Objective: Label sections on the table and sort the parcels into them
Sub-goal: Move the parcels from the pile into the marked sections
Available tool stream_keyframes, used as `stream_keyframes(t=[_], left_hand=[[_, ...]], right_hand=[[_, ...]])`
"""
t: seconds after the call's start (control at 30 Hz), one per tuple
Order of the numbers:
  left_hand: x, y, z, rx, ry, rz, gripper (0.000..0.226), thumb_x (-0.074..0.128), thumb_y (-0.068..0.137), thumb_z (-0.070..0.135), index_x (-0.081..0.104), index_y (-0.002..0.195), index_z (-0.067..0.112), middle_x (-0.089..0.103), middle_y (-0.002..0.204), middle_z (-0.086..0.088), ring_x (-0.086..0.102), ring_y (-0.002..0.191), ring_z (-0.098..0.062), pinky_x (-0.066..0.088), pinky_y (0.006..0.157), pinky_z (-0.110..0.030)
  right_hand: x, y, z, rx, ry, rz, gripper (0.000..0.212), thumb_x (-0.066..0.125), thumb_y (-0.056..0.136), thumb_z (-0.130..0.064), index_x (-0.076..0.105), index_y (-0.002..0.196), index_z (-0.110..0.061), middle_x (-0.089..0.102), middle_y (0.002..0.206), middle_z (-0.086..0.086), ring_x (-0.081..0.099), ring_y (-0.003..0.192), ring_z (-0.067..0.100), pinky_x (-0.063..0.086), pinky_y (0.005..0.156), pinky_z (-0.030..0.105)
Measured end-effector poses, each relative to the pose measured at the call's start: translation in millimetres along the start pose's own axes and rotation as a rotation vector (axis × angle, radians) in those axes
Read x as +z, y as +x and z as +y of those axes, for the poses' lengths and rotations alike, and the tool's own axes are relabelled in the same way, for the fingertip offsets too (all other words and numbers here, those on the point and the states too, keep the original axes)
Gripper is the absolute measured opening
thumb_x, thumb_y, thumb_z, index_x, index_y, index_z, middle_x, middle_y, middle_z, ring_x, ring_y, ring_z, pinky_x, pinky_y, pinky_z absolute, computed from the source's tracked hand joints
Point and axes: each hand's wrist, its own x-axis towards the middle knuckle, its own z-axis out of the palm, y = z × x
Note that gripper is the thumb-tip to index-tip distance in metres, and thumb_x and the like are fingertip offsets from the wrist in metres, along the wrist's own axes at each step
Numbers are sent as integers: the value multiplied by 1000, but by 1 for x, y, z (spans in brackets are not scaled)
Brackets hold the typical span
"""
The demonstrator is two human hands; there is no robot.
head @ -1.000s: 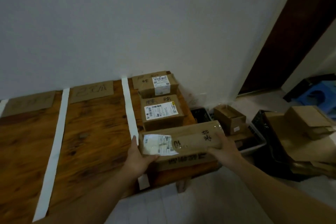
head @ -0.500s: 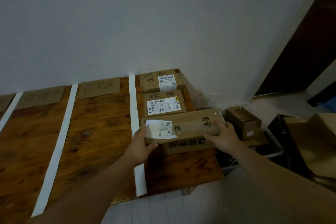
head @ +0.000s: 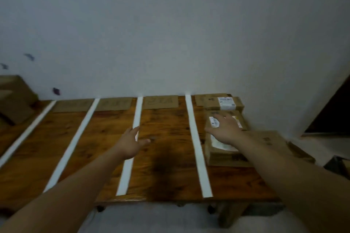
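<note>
While both hands are reaching out empty, fingers spread, the left hand point(head: 132, 142) left of the rightmost strip point(head: 197, 145) and the right hand point(head: 225, 130) just right of it over the parcels point(head: 223, 157), three are lying in a row there. Labels point(head: 161, 102) are sitting beyond, so labelling is looking done, sorting only starting.

wall point(head: 170, 24): white | wall marks point(head: 56, 91): purple | doorway point(head: 333, 115): dark | floor point(head: 161, 219): pale
</note>
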Motion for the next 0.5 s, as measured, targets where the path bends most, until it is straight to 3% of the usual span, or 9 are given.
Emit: stream_keyframes(t=[0.13,0.37,0.5], left_hand=[[-83,-30,-93,-63,-9,109,78,59,88,47,20,150,19,8,159,-7,12,146,-24,21,114,-36],[-217,-100,-261,-233,-80,282,82,61,86,47,20,150,17,12,158,-7,13,145,-24,18,117,-38],[-275,-134,-336,-337,-96,336,84,59,85,53,17,151,20,9,159,-6,5,147,-23,14,118,-39]], right_hand=[[46,-13,-118,-126,-29,-52,78,57,85,-60,29,149,-26,15,158,7,18,144,32,26,114,44],[140,-43,-324,-379,-72,-141,76,59,87,-55,32,149,-21,23,156,11,26,142,31,27,114,40],[186,-56,-422,-532,-85,-212,74,61,87,-52,33,148,-20,26,155,10,29,140,30,30,113,39]])
